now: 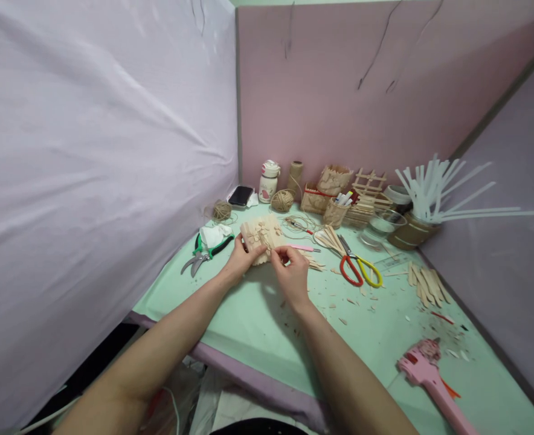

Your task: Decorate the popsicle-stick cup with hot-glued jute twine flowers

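Observation:
Held up over the near middle of the table is a pale wooden craft piece (263, 229), built from sticks with small petal-like wood bits on its face. My left hand (244, 258) grips its lower left side, the thumb lying across the front. At its lower right edge, my right hand (291, 270) has thumb and forefinger pinched together against the surface. Whatever sits between those fingertips is too small to make out. Just behind the right hand lies a pink pen-like tool (304, 248).
Green-handled pruning shears (206, 251) lie at left. Scissors (360, 270) with red and yellow handles, loose wooden sticks (427, 284) and a pink glue gun (430, 368) are at right. A bottle (269, 181), twine ball (283, 200) and glue-stick pot (409, 232) line the back.

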`<state>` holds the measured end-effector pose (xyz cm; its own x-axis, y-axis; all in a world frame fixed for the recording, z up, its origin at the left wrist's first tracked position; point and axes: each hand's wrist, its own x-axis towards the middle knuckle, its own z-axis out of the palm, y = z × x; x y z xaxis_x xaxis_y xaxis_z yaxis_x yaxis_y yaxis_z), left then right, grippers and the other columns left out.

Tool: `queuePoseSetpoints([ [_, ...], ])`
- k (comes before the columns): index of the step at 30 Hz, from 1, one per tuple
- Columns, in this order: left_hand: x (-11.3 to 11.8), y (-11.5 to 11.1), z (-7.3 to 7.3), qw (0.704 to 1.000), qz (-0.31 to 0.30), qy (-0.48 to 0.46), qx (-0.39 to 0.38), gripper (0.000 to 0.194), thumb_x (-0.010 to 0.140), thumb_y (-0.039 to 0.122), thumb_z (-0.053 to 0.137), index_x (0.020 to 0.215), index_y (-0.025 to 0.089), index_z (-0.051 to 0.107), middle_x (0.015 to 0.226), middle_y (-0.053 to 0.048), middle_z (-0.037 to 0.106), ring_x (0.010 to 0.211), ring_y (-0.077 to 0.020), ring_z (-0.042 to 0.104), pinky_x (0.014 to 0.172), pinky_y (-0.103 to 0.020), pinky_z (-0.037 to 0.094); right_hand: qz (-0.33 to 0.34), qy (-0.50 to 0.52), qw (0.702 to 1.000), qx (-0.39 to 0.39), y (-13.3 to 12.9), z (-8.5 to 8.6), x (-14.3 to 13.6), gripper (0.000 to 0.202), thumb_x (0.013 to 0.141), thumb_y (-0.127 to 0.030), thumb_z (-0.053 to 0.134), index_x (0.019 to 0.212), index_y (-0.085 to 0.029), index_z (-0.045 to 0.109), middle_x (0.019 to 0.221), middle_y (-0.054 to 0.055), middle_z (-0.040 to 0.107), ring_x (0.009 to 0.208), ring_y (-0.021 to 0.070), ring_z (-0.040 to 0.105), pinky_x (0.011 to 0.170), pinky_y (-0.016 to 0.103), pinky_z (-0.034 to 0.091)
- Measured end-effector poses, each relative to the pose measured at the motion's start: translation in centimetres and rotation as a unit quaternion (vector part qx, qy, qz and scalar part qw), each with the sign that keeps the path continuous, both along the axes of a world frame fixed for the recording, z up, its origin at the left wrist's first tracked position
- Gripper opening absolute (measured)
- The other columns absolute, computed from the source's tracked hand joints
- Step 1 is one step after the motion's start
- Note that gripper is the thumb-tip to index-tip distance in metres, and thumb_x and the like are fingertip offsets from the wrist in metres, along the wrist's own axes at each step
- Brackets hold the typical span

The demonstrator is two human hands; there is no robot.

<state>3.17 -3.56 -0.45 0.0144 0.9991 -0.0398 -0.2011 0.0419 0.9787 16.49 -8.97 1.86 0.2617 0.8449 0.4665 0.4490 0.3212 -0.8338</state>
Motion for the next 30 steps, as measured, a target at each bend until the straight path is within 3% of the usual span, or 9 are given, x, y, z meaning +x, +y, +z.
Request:
queuePoseSetpoints([
  [15,-0.3,-0.3,1.1,0.996,-0.031,-0.064,-0.046,0.081,0.066,0.034,0.086,0.13,0.022,0.037,0.14,-0.019,0.054,0.118,-0.0301,0.063,0.095,-0.049,0.055,0.026,-0.147,0.989,0.018,0.0,-0.1,1.6,0.016,0.091,-0.029,0.052,0.079,-0.021,0.059,0.082,0.002,0.064,0.085,0.0192,0.052,0.082,0.035,0.028],
  [18,-0.3,-0.4,1.3,0.996,-0.034,-0.068,-0.05,0.079,0.066,0.032,0.086,0.128,0.022,0.038,0.139,-0.018,0.055,0.115,-0.0298,0.064,0.094,-0.05,0.055,0.025,-0.114,0.993,0.025,0.0,-0.1,1.4,0.016,0.089,-0.03,0.054,0.077,-0.021,0.059,0.08,0.002,0.063,0.083,0.0193,0.052,0.08,0.035,0.03],
  [24,0.3,-0.6,1.3,0.996,-0.008,-0.075,-0.036,0.077,0.067,0.026,0.084,0.129,0.019,0.038,0.14,-0.019,0.054,0.12,-0.0289,0.061,0.1,-0.046,0.052,0.013,0.08,0.997,0.01,0.1,-0.4,0.5,0.02,0.088,-0.035,0.053,0.076,-0.02,0.058,0.077,0.001,0.058,0.073,0.0168,0.05,0.07,0.03,0.04],
  [30,0.5,-0.6,1.2,0.998,0.01,-0.063,-0.028,0.082,0.067,0.028,0.084,0.132,0.019,0.035,0.142,-0.02,0.052,0.125,-0.0297,0.058,0.103,-0.047,0.05,-0.011,0.136,0.991,0.011,0.4,-0.7,0.3,0.022,0.087,-0.04,0.055,0.079,-0.019,0.059,0.078,0.002,0.058,0.073,0.0172,0.051,0.067,0.03,0.041],
])
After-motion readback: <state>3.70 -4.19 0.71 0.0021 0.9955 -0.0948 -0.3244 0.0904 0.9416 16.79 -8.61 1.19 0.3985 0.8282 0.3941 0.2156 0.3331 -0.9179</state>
